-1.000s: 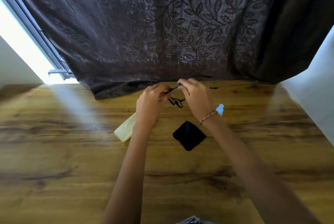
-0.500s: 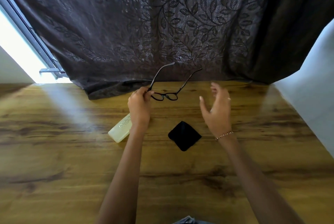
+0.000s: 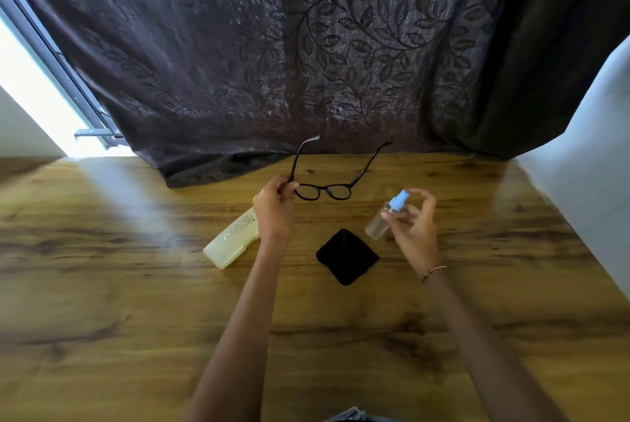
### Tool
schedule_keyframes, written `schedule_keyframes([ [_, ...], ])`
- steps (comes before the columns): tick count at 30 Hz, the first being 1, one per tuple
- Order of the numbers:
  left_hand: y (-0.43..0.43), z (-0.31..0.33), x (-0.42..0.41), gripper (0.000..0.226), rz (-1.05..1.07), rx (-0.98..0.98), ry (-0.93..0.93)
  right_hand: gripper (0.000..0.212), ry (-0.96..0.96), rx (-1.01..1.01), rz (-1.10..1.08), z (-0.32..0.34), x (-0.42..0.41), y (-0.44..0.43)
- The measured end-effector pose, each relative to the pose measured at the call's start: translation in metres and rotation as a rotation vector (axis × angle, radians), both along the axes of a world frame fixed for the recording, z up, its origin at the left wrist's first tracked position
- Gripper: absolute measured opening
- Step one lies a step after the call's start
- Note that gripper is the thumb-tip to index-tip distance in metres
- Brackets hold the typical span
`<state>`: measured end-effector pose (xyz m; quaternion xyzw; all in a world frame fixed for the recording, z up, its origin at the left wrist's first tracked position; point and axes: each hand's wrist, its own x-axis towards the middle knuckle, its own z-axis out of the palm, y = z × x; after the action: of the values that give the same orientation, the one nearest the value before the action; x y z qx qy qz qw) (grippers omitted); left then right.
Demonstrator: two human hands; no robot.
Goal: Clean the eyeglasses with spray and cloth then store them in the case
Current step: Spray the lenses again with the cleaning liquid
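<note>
My left hand (image 3: 274, 208) pinches the left hinge of the black-framed eyeglasses (image 3: 325, 190) and holds them above the table with both temples unfolded, pointing away from me. My right hand (image 3: 414, 225) grips a small clear spray bottle (image 3: 383, 220) with a light blue nozzle, tilted, just right of the glasses. A black folded cloth (image 3: 347, 256) lies flat on the table between my forearms. A pale yellow glasses case (image 3: 231, 241), closed, lies on the table under and left of my left wrist.
The wooden table (image 3: 136, 319) stretches wide around the objects. A dark leaf-patterned curtain (image 3: 306, 64) hangs along its far edge and drapes onto it. A white wall (image 3: 586, 183) borders the right side, a bright window (image 3: 30, 91) the far left.
Both hands were on the folded glasses; my left hand then held them alone with temples open. My right hand moved right and picked up the spray bottle.
</note>
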<state>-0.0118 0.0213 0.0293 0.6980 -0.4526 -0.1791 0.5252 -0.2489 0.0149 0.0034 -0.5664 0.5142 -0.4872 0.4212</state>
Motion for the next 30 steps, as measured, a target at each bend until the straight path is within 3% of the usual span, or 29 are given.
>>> schedule_keyframes([
  [5, 0.006, -0.002, -0.001, 0.018, -0.004, -0.059, 0.013, 0.037, -0.748, 0.330, 0.322, 0.024, 0.013, 0.017],
  [8, 0.008, -0.004, -0.003, 0.015, -0.006, -0.093, 0.014, 0.039, -0.884, 0.390, 0.387, 0.035, 0.023, 0.024],
  [13, 0.014, -0.009, -0.007, 0.015, 0.002, -0.125, -0.001, 0.034, -0.856, 0.383, 0.487, 0.041, 0.035, 0.030],
  [18, 0.015, -0.012, -0.010, 0.016, -0.001, -0.144, -0.024, 0.047, -0.893, 0.414, 0.577, 0.041, 0.041, 0.032],
  [24, 0.016, -0.013, -0.013, 0.015, -0.016, -0.168, -0.025, 0.040, -0.910, 0.455, 0.475, 0.039, 0.053, 0.032],
  [27, 0.016, -0.015, -0.014, 0.014, -0.018, -0.181, -0.034, 0.035, -0.720, 0.416, 0.332, 0.038, 0.059, 0.032],
  [30, 0.017, -0.016, -0.016, 0.016, -0.015, -0.189, -0.017, 0.034, -0.319, 0.259, 0.271, 0.035, 0.063, 0.036],
])
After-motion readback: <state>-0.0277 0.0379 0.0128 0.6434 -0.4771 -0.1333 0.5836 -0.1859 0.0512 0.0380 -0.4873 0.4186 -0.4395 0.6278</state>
